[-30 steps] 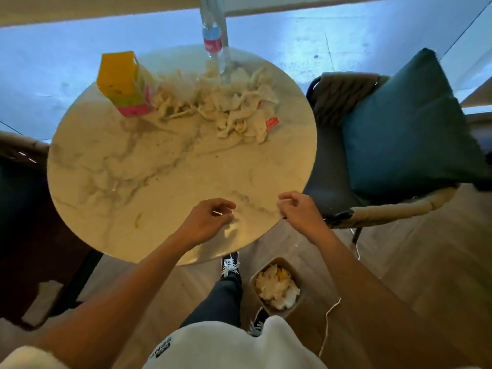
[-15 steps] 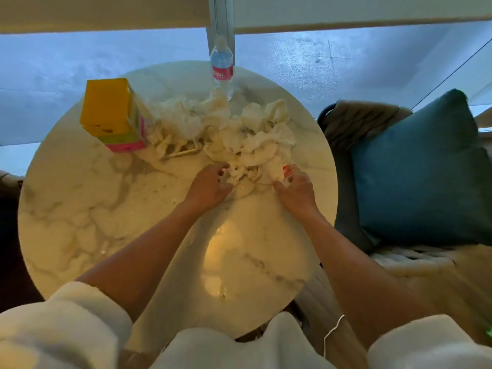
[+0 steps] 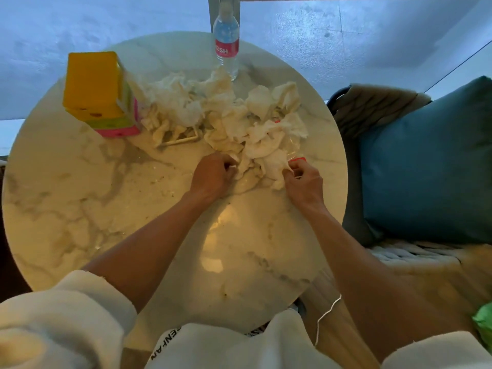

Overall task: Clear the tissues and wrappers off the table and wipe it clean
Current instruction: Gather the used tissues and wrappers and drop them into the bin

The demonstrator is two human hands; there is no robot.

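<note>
Head view shows the round marble table (image 3: 80,209) filling the frame, with the tissues (image 3: 226,115) heaped at upper centre. My left hand (image 3: 213,177) and right hand (image 3: 303,182), fingers curled, pinch the heap's near edge. I'd gather inward, keeping the red-edged wrapper (image 3: 296,158).

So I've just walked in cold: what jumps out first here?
The heap of crumpled tissues across the far half of the round marble table, with the left hand and right hand gripping its near edge. A bright yellow carton stands far left, a water bottle at the far rim.
</note>
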